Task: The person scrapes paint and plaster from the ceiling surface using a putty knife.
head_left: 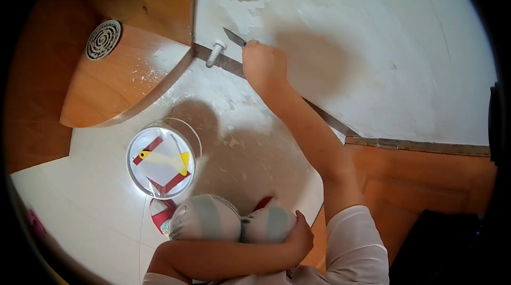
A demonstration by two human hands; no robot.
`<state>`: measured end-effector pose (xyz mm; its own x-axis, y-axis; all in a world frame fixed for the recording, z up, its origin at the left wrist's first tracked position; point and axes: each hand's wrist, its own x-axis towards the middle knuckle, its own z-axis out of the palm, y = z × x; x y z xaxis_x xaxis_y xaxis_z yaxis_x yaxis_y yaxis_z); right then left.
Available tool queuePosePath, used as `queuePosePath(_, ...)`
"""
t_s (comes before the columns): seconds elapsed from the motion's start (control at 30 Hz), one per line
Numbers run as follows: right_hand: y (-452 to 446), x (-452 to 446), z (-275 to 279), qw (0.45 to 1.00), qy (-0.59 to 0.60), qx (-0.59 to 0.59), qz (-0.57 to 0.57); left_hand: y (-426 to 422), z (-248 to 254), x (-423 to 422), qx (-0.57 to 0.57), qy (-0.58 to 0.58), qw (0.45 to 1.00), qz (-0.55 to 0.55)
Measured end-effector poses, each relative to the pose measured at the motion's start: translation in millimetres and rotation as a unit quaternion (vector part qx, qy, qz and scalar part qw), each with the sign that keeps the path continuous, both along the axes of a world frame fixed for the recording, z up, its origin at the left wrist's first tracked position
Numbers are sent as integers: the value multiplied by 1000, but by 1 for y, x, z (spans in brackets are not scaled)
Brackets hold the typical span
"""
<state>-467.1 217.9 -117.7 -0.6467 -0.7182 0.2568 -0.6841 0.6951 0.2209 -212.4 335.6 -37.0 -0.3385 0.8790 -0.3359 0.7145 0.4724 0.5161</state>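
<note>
My right hand is closed around the handle of a putty knife, whose thin metal blade points up and left, close to the white wall. Only a bit of blue handle shows past my fingers. Just left of the blade, a white pipe stub sticks out near the wall's base. My left hand lies against the side of my bent right knee, holding no object that I can see; its fingers are partly hidden.
A white bucket stands on the floor, with a white sheet and yellow and dark red pieces on top. White dust covers the floor by the wall and a rounded wooden shelf. A round drain cover sits on the shelf.
</note>
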Motion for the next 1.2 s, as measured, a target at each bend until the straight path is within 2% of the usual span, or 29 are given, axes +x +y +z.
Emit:
queuePosePath(0.07,-2,8,5,999,-43,-3,-9,-3,-2,2,-5,19,1000,20)
queuePosePath(0.13,21,12,26,999,-17,36,9,-2,-1,1,-16,21,1000,10)
queuePosePath(0.2,34,17,48,992,-31,97,-69,-1,1,-6,-41,15,998,-38)
queuePosePath(0.3,34,18,48,996,1,75,-43,2,-1,-11,-49,7,996,-78)
queuePosePath(0.37,17,6,21,996,45,55,61,1,2,-12,-37,0,997,-69)
queuePosePath(0.5,-34,8,-9,996,13,77,45,2,-2,-4,-38,22,998,-48)
queuePosePath(0.53,-40,9,-9,995,16,91,45,2,-3,-4,-40,21,998,-49)
queuePosePath(0.63,-10,12,18,989,99,40,104,-1,-4,-6,-27,46,997,-52)
queuePosePath(0.7,1,24,58,992,67,106,-5,14,-14,-2,-36,66,995,-73)
queuePosePath(0.8,0,21,66,986,45,153,-54,27,-15,-3,-44,54,994,-78)
queuePosePath(0.93,-18,26,57,987,72,146,-3,19,-11,1,-51,60,995,-53)
queuePosePath(1.03,-13,24,55,990,63,126,7,-11,8,-5,16,7,998,-64)
queuePosePath(1.2,2,11,59,987,80,138,28,1,9,10,-19,45,997,-67)
